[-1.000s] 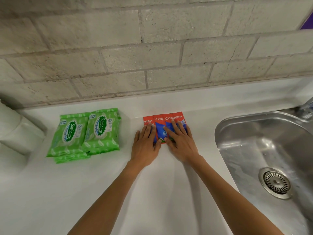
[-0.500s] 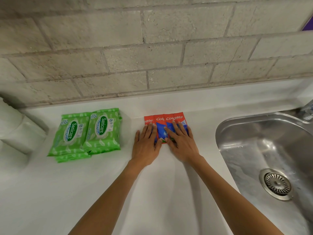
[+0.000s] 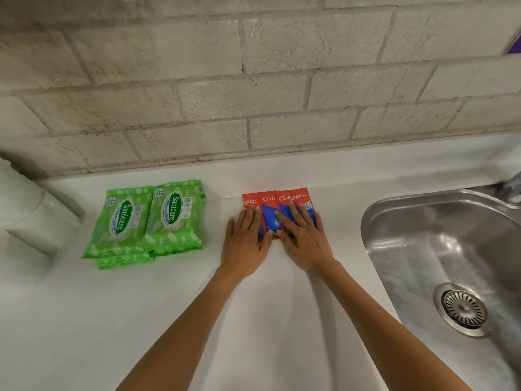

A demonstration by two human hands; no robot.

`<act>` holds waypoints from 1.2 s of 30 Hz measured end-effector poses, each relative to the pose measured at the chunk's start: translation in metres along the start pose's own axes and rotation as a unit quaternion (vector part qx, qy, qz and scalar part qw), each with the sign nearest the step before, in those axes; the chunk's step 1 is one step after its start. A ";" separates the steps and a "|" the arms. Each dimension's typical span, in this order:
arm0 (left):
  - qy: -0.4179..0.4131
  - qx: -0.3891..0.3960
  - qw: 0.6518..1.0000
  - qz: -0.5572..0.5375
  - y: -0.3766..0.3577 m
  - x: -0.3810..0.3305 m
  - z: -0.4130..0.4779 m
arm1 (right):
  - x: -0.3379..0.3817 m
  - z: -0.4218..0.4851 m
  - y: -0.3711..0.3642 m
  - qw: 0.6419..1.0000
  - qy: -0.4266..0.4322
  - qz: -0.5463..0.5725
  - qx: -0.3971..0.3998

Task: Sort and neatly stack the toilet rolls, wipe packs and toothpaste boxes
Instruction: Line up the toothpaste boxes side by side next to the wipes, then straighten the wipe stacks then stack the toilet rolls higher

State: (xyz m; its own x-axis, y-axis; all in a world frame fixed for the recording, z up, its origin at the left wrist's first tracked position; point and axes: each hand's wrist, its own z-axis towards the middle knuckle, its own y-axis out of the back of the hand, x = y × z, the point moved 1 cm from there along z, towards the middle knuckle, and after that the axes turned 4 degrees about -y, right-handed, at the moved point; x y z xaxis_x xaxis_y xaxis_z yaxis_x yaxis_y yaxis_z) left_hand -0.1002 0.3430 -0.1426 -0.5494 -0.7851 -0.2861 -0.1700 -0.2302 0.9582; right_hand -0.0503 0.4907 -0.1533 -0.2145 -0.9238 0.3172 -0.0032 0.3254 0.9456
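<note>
— Fingers [image 3: 249, 218] first: how do they lie?

— Straight and flat on both hands, pressing down on the toothpaste boxes [image 3: 277, 198]. Nothing is gripped or pinched.

— Now run across from the left.

— At the far left edge, white toilet rolls [image 3: 25, 204] stand by the brick wall [image 3: 253, 80], partly cut off by the frame. Near them, green wipe packs [image 3: 146, 218] lie in two stacks side by side on the white counter [image 3: 197, 306]. A lower pack juts out of the left stack toward the person.

— And the boxes?

— Right of the wipes and apart from them, red and blue, lying flat in a tight row with the logo ends toward the wall. The left hand [image 3: 245, 244] rests on the left boxes and the right hand [image 3: 306, 241] on the right ones. The two hands are close together.

— Further right?

— A steel sink [image 3: 423, 249] is set in the counter, with its drain [image 3: 462, 309] toward the near side. A tap [image 3: 514, 187] barely shows at the frame's edge.
</note>
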 end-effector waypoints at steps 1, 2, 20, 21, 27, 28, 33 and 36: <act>0.000 0.000 1.000 0.002 0.000 0.000 0.000 | 0.000 0.000 0.000 1.000 0.000 -0.003 0.001; -0.001 -0.001 1.000 0.005 0.000 0.000 0.000 | 0.000 0.000 0.000 1.000 -0.001 -0.006 0.002; -0.061 -0.223 0.953 -0.194 0.049 0.003 -0.041 | 0.042 -0.025 0.020 0.953 -0.032 0.267 -0.142; -0.060 -0.248 0.946 -0.199 0.058 0.005 -0.047 | 0.051 -0.026 0.023 0.943 -0.042 0.300 -0.138; 0.007 -0.334 0.922 -0.195 0.107 0.053 -0.091 | 0.119 -0.041 0.026 0.856 -0.095 0.496 -0.108; 0.021 -0.340 0.920 -0.194 0.112 0.065 -0.099 | 0.128 -0.045 0.025 0.850 -0.101 0.507 -0.102; 0.122 -0.336 0.904 -0.233 0.128 0.123 -0.123 | 0.156 -0.055 0.022 0.846 -0.136 0.510 -0.079; 0.175 -0.319 0.890 -0.276 0.135 0.154 -0.128 | 0.173 -0.051 0.017 0.845 -0.154 0.508 -0.057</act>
State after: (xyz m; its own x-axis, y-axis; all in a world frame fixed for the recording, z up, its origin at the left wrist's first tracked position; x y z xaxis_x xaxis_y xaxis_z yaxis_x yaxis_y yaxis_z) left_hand -0.1034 0.1176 -0.0565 -0.2177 -0.5564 -0.8019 0.2250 -0.8281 0.5135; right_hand -0.0371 0.3265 -0.0786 -0.2943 -0.0762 0.9527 0.4266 0.8815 0.2023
